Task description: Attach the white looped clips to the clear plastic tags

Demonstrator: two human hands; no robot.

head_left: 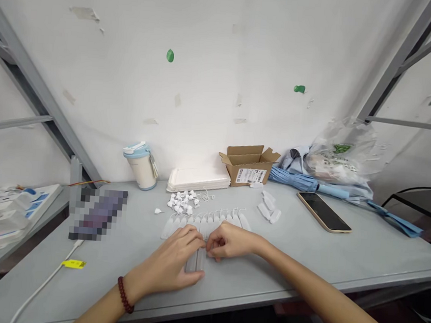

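My left hand (175, 259) bends over narrow translucent plastic pieces (194, 262) lying side by side on the grey table. Its fingers rest at their far end and its thumb at their near end, gripping them from both ends. Touching the left fingertips, my right hand (228, 241) is closed in a pinch; whatever it pinches is hidden. Just beyond both hands runs a row of similar translucent pieces (243, 220) with thin curved white tips. Small white caps (183, 201) lie in a loose pile behind the row. A few more translucent pieces (269, 207) lie to the right.
At the back stand a cream-and-blue cup (143, 166), a stack of white trays (199, 177) and an open cardboard box (250, 166). A phone (324, 212), a folded blue umbrella (299, 179) and a plastic bag (341, 155) are right. A pixelated device (99, 215) with a white cable (40, 284) lies left.
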